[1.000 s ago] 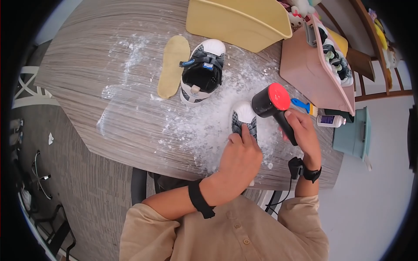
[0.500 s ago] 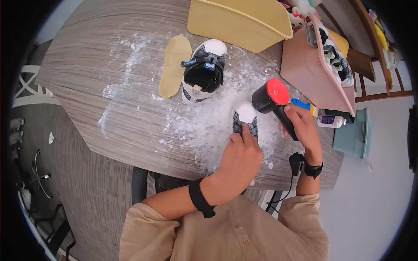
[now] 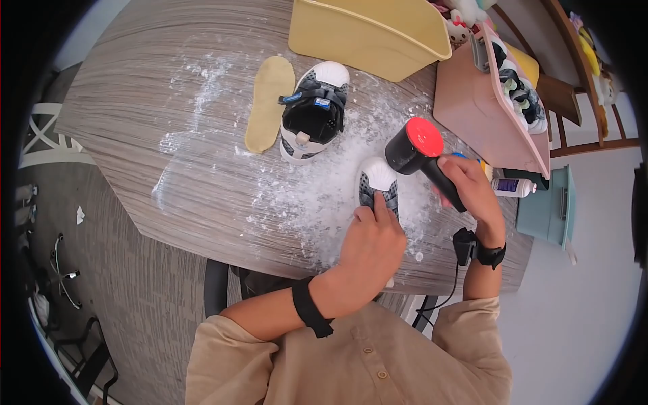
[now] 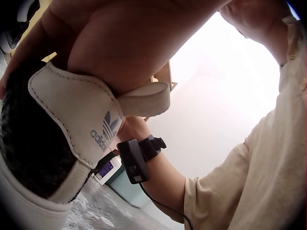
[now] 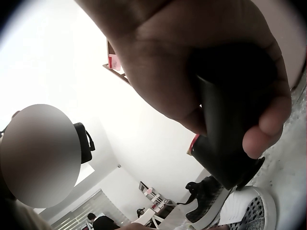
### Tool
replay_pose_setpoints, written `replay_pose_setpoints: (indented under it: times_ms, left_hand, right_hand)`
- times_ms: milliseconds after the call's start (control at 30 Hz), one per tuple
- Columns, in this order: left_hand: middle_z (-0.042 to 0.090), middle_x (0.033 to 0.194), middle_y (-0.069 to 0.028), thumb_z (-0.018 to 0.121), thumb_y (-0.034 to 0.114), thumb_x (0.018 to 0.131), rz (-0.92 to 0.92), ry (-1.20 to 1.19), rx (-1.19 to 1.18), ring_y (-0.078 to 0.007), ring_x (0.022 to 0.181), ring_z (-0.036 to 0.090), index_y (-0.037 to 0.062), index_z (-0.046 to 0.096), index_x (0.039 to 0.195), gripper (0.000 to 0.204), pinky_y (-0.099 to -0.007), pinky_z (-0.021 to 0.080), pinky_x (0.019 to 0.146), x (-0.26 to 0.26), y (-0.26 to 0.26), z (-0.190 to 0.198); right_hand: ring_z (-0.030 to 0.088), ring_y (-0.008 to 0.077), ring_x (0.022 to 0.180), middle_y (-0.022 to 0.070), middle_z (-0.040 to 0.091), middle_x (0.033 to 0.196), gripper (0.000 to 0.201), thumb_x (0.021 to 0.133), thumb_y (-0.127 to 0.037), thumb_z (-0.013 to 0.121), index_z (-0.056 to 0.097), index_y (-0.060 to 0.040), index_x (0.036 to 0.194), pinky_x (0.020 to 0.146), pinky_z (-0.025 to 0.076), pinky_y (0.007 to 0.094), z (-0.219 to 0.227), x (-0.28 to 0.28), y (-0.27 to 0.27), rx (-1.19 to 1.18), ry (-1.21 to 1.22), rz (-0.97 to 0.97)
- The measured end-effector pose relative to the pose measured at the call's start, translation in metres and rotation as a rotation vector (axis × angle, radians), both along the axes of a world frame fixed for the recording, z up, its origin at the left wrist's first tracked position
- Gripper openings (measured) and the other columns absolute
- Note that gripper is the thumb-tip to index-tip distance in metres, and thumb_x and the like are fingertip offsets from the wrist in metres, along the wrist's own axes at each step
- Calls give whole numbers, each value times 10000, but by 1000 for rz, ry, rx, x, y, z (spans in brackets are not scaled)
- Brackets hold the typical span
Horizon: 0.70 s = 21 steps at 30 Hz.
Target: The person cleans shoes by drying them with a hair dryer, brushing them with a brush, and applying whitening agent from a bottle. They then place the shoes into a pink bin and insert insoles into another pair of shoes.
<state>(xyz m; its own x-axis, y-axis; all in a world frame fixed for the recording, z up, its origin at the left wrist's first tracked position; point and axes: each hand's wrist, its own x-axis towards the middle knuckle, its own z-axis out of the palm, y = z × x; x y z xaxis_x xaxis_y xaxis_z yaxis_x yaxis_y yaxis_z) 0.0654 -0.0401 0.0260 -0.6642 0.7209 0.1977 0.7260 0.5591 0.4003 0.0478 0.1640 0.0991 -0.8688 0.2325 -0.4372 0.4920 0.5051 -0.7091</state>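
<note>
A white and black sneaker [image 3: 378, 174], toe pointing away, lies on the powder-dusted table under my left hand [image 3: 373, 250]. That hand grips it from above, index finger pressed along its upper; the hand hides most of the opening. In the left wrist view the white heel tab [image 4: 79, 110] with adidas lettering and a pull loop shows below the palm. My right hand [image 3: 470, 192] holds a black hair dryer [image 3: 442, 185] with a red round end by its handle, beside the sneaker's toe. A second sneaker [image 3: 329, 73] and a beige insole [image 3: 268, 104] lie side by side farther left.
White powder [image 3: 304, 209] is spread over the wooden table [image 3: 196, 182]. A yellow bin [image 3: 364, 40] stands at the back. To the right are a pink bin [image 3: 472, 115] holding shoes, a white bottle [image 3: 513, 187] and a teal box [image 3: 545, 209]. A brush lies partly hidden behind my right hand.
My right hand has moved the hair dryer slightly up and left, then right hand and wrist shifted a little to the right. My left hand and the sneaker stay put.
</note>
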Motion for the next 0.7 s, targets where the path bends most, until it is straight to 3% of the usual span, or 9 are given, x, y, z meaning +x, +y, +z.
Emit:
replay_pose_setpoints:
  times_ms: [700]
  left_hand:
    - [600, 1142, -279, 599, 76, 709, 9, 9, 4, -258, 731, 607, -69, 654, 980, 312, -302, 525, 545, 2, 1, 0]
  right_hand:
    - [523, 91, 480, 33, 576, 632, 327, 953, -276, 476, 642, 4, 929, 470, 406, 245, 9, 7, -6, 71, -17, 17]
